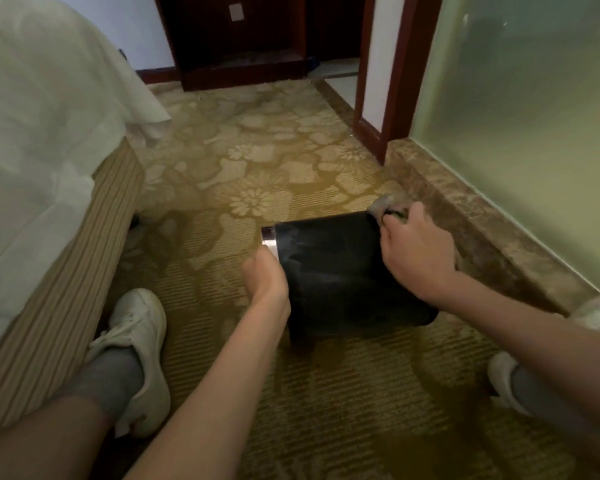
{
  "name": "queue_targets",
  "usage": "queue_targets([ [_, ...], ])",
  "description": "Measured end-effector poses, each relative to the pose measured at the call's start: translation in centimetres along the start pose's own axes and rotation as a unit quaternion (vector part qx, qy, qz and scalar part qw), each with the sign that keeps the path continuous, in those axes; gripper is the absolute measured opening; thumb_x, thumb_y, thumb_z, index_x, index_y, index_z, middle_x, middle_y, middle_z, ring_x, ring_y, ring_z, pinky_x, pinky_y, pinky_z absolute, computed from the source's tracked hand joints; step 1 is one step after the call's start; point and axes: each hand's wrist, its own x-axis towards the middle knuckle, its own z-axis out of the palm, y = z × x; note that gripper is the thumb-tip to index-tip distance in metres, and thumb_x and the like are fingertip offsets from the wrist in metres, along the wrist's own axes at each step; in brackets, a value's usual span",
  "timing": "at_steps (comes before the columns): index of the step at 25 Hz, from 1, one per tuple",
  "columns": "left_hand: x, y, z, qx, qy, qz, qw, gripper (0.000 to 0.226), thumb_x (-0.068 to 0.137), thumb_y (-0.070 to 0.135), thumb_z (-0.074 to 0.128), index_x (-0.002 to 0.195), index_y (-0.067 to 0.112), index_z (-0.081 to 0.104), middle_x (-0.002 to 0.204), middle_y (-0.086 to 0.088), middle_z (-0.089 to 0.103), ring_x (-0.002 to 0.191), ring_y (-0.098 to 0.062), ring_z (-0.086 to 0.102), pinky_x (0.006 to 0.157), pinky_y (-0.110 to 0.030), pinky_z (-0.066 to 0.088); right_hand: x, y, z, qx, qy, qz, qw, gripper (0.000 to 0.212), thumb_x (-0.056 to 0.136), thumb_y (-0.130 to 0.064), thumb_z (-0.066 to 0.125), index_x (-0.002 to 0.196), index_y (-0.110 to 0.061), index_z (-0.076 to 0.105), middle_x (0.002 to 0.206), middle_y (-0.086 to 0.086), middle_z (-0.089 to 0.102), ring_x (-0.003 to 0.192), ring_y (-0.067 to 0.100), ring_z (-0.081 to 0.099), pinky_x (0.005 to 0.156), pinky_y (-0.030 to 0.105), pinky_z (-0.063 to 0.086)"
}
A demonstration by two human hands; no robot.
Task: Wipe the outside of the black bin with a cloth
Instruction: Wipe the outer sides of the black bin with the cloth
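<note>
Black bin (333, 268) lies on its side between my hands, its mouth turned away and hidden. My left hand (265, 277) grips its shiny rim, fingertips out of sight. My right hand (418, 252) clamps a greyish cloth (383, 204) against the far edge, the cloth mostly covered. Gold floral carpet (257, 168) runs beneath, with a bed (32, 133) left and a marble sill (465, 216) and frosted glass (516, 116) right.

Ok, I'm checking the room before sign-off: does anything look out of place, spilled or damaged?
Only the black bin: it is tipped on the carpet rather than upright, held by the left hand while the right hand grips a cloth at its edge. Greyish smears show on its side. No spill or damage visible.
</note>
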Motion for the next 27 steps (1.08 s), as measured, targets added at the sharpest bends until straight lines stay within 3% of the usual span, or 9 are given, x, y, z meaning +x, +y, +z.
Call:
queue_targets([
  [3, -0.2, -0.2, -0.2, 0.002, 0.014, 0.031, 0.999, 0.033, 0.077, 0.040, 0.041, 0.085, 0.017, 0.063, 0.100, -0.009, 0.069, 0.094, -0.031, 0.064, 0.092, -0.046, 0.051, -1.9, -6.8, -0.2, 0.036, -0.005, -0.043, 0.998, 0.021, 0.096, -0.028, 0.046, 0.102, -0.014, 0.061, 0.106, 0.013, 0.051, 0.077, 0.026, 0.057, 0.050, 0.028, 0.028],
  [7, 0.2, -0.6, -0.7, 0.002, -0.039, 0.023, 0.999, 0.032, 0.092, 0.032, 0.044, 0.082, 0.013, 0.069, 0.085, -0.010, 0.070, 0.083, -0.028, 0.066, 0.075, -0.035, 0.052, -3.9, -14.1, -0.2, 0.147, -0.051, -0.111, 0.982, 0.022, 0.097, -0.026, 0.049, 0.117, -0.019, 0.054, 0.118, 0.007, 0.046, 0.089, 0.020, 0.057, 0.059, 0.032, 0.049],
  [9, 0.6, -0.6, -1.3, -0.002, -0.095, 0.023, 0.995, 0.036, 0.097, 0.035, 0.043, 0.089, 0.012, 0.069, 0.084, -0.009, 0.071, 0.081, -0.027, 0.067, 0.070, -0.033, 0.052, -3.3, -11.7, -0.1, 0.149, -0.050, -0.098, 0.983, 0.020, 0.097, -0.026, 0.049, 0.115, -0.020, 0.055, 0.117, 0.006, 0.047, 0.083, 0.018, 0.058, 0.058, 0.031, 0.048],
  [13, 0.6, -1.3, -2.2, 0.030, -0.140, 0.072, 0.987, 0.040, 0.101, 0.044, 0.037, 0.096, 0.015, 0.065, 0.093, -0.008, 0.072, 0.090, -0.026, 0.068, 0.085, -0.038, 0.053, -3.2, -1.6, 0.5, 0.066, 0.016, 0.057, 0.996, 0.017, 0.098, -0.027, 0.043, 0.104, -0.018, 0.056, 0.113, 0.009, 0.052, 0.067, 0.025, 0.057, 0.054, 0.030, 0.032],
  [16, 0.3, -1.5, -2.4, 0.029, -0.158, 0.066, 0.985, 0.045, 0.101, 0.049, 0.034, 0.096, 0.019, 0.067, 0.095, -0.006, 0.073, 0.095, -0.025, 0.068, 0.088, -0.037, 0.052, -3.1, -1.2, 1.0, 0.060, 0.035, 0.115, 0.991, 0.019, 0.098, -0.027, 0.043, 0.103, -0.017, 0.058, 0.111, 0.010, 0.052, 0.063, 0.023, 0.055, 0.055, 0.029, 0.032],
  [20, 0.6, -0.9, -2.5, -0.011, -0.191, -0.023, 0.981, 0.049, 0.096, 0.057, 0.039, 0.098, 0.020, 0.071, 0.097, -0.008, 0.074, 0.088, -0.022, 0.071, 0.083, -0.036, 0.055, -4.4, -10.0, 0.9, 0.130, 0.013, -0.002, 0.991, 0.020, 0.095, -0.025, 0.047, 0.112, -0.020, 0.056, 0.117, 0.007, 0.051, 0.075, 0.023, 0.062, 0.052, 0.029, 0.039],
  [23, 0.7, -1.2, -2.9, -0.022, -0.223, -0.021, 0.974, 0.049, 0.091, 0.058, 0.049, 0.094, 0.017, 0.075, 0.092, -0.006, 0.075, 0.082, -0.017, 0.071, 0.076, -0.031, 0.056, -6.8, -14.2, 0.8, 0.192, -0.016, -0.093, 0.977, 0.035, 0.095, -0.025, 0.050, 0.129, -0.021, 0.051, 0.119, 0.006, 0.051, 0.085, 0.018, 0.064, 0.058, 0.027, 0.050],
  [25, 0.9, -1.6, -3.0, -0.007, -0.214, -0.030, 0.976, 0.058, 0.090, 0.066, 0.043, 0.101, 0.019, 0.074, 0.099, -0.008, 0.075, 0.091, -0.021, 0.072, 0.082, -0.036, 0.055, -6.6, -12.7, 0.7, 0.193, -0.012, -0.102, 0.976, 0.035, 0.095, -0.023, 0.052, 0.130, -0.021, 0.051, 0.116, 0.006, 0.053, 0.082, 0.016, 0.063, 0.057, 0.025, 0.053],
  [27, 1.1, -1.9, -2.9, 0.009, -0.207, -0.035, 0.978, 0.061, 0.087, 0.073, 0.037, 0.106, 0.025, 0.071, 0.103, -0.011, 0.074, 0.094, -0.027, 0.070, 0.085, -0.041, 0.054, -6.1, -9.2, 0.9, 0.143, 0.008, -0.031, 0.989, 0.025, 0.097, -0.023, 0.049, 0.120, -0.020, 0.057, 0.111, 0.006, 0.053, 0.073, 0.018, 0.063, 0.050, 0.024, 0.043],
])
